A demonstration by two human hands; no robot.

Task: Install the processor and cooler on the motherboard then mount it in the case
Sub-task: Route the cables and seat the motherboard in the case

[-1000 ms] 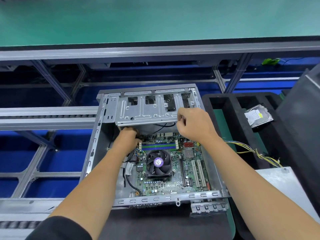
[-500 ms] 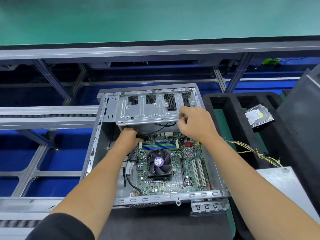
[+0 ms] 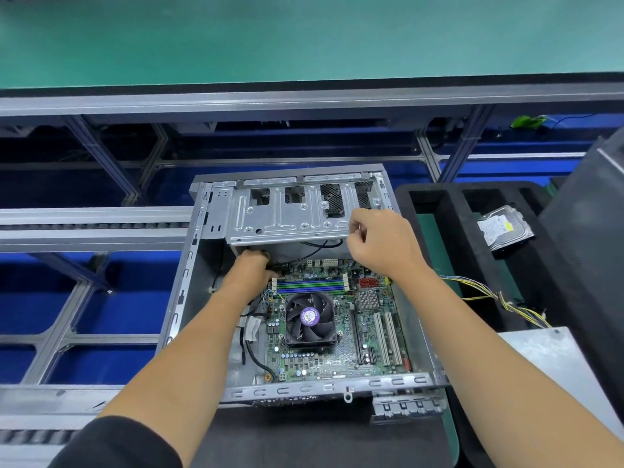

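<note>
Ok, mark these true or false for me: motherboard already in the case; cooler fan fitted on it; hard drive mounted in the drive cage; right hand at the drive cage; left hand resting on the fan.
1. The motherboard lies inside the case. True.
2. A cooler fan sits on the board. True.
3. The hard drive is mounted in the drive cage. False: it lies in the black foam tray to the right of the case.
4. The right hand is at the cage's right front corner. True; what its fingers hold is hidden.
5. The left hand rests on the fan. False: it reaches under the cage's front edge, beyond the fan, its fingers hidden.
</note>
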